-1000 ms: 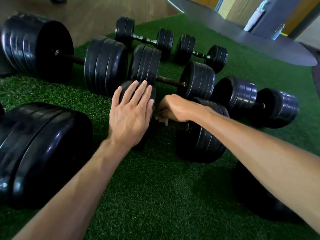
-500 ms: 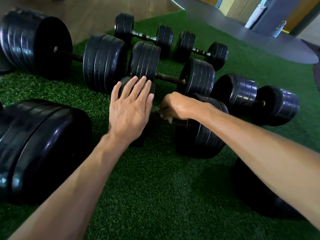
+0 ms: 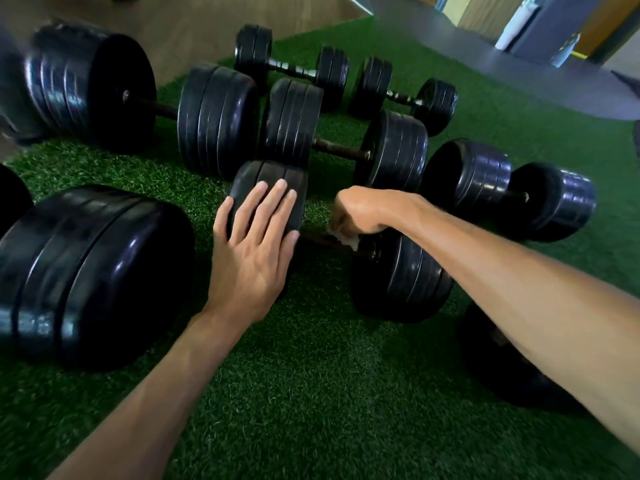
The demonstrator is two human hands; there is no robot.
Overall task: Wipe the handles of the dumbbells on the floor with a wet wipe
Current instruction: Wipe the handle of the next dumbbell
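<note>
A black dumbbell [image 3: 401, 275] lies on the green turf in front of me, its dark handle [image 3: 318, 241] running between two plate stacks. My left hand [image 3: 254, 251] rests flat, fingers straight, on its left plate stack [image 3: 266, 176]. My right hand [image 3: 363, 211] is curled round the right part of the handle, gripping a white wet wipe [image 3: 346, 237] that peeks out under the fingers. Several more black dumbbells lie behind, one with a rusty handle [image 3: 341, 150] just beyond.
A large dumbbell [image 3: 86, 271] lies close at my left, another [image 3: 505, 188] at the right, and a dark weight [image 3: 502, 368] under my right forearm. Wooden floor [image 3: 194, 26] and a grey mat [image 3: 519, 74] border the turf at the back.
My right hand has slid with the wipe rightward along the handle toward the right plate stack. My left hand stays on the left plates.
</note>
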